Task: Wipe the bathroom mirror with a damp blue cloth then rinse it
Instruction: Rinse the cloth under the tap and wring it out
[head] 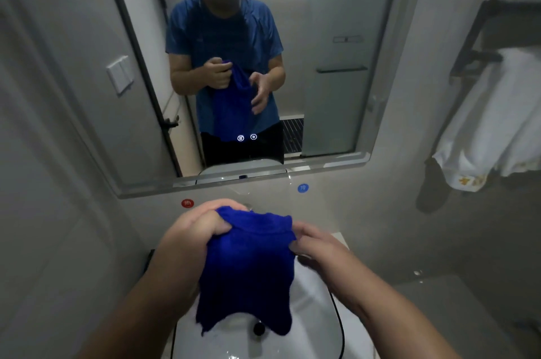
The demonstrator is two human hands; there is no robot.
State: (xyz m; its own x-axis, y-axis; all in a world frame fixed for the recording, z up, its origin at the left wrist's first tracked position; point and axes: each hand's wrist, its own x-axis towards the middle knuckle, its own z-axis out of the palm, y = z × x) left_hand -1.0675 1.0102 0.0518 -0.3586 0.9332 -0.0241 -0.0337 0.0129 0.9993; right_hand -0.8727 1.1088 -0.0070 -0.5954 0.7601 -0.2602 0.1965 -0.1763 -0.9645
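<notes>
A blue cloth hangs loose over the white sink, held up in front of me. My left hand is clenched around its upper left corner. My right hand pinches the cloth's upper right edge with the fingertips. The bathroom mirror fills the wall ahead and reflects a person in a blue shirt holding the same cloth. The tap is hidden behind the cloth and hands.
A black drain plug sits in the basin. Red and blue round stickers mark the wall under the mirror. White towels hang on a black rack at the right. A wall switch is on the left.
</notes>
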